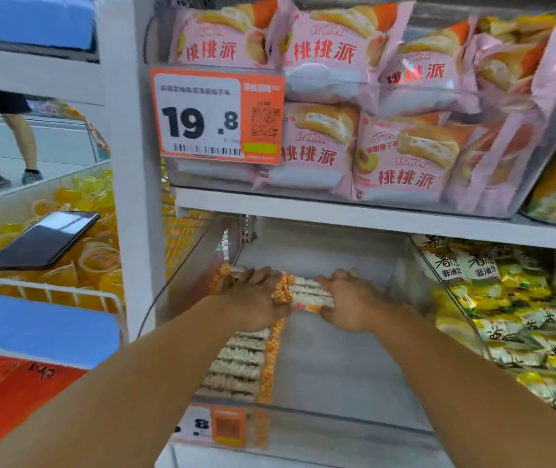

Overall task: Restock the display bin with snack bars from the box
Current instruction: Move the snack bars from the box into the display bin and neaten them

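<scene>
**Both hands seating snack bars at back-left of display bin**

Left hand (253, 298) and right hand (351, 302) are deep in the clear display bin (337, 413) on the lower shelf. Between them sits a bundle of snack bars (310, 293), near the bin's back wall, left of centre. Left fingers (256, 275) lie curled over the bars' top; right fingers (344, 275) are curled onto the bundle's right end. A row of bars (236, 363) already runs along the bin's left wall to the front edge. The box is not in view.

Likely step: squaring the bundle up. Best to press it down flat, wrappers aligned with the front row, then release both hands together.

Room: the bin's centre and right side are bare. Upper shelf edge (371, 214) overhangs, so withdraw hands low, toward the front edge. Price tag (216, 423) hangs on the front-left edge.
</scene>
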